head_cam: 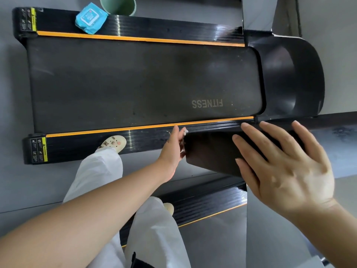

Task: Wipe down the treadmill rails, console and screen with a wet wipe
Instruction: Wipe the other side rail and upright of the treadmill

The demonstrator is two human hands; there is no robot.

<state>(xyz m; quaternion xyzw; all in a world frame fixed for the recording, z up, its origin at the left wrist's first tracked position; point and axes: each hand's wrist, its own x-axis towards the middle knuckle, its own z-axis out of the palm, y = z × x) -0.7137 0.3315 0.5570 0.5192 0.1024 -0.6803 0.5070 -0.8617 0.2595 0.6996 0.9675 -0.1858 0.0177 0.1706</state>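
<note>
The black treadmill lies below me, its belt (135, 84) marked FITNESS. My left hand (172, 151) holds a white wet wipe (184, 130) against the left end of the dark console (208, 151); only small bits of the wipe show past the fingers. On top of the console rests my right hand (284, 165), flat, with its fingers spread. The near side rail (81, 145) with its orange stripe runs under the left hand. The far side rail (164, 29) runs along the belt's other edge. The console's screen is not visible from here.
A blue pack of wet wipes (90, 18) lies on the far rail beside a green bin (117, 4). One cream shoe (114, 144) stands on the near rail. The rail of a second treadmill (202, 200) lies by my legs. Grey floor surrounds both machines.
</note>
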